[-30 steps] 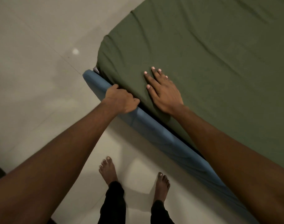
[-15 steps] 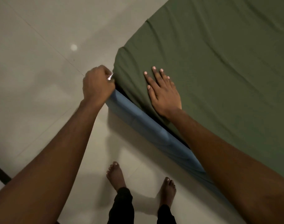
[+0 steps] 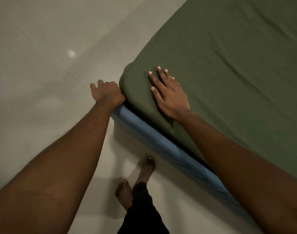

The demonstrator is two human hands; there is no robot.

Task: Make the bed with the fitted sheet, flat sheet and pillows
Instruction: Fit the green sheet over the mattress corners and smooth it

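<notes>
A dark green fitted sheet [image 3: 229, 73] is stretched over the mattress and wraps its near corner [image 3: 131, 78]. My left hand [image 3: 107, 93] sits at that corner with its fingers curled down around the sheet's edge, just above the end of the blue bed base [image 3: 152, 141]. The fingertips and the hem are hidden under the hand. On top of the sheet, beside the corner, my right hand [image 3: 168, 93] lies flat with straight fingers and presses the cloth. No flat sheet or pillows are in view.
Pale glossy floor tiles [image 3: 43, 65] surround the bed on the left and in front. My bare feet [image 3: 136, 179] stand on the floor close to the blue base. Light creases run across the green sheet.
My left hand slid along the blue base from the side of the mattress up to its corner. The right hand stayed pressed flat on the sheet. My feet stepped closer together.
</notes>
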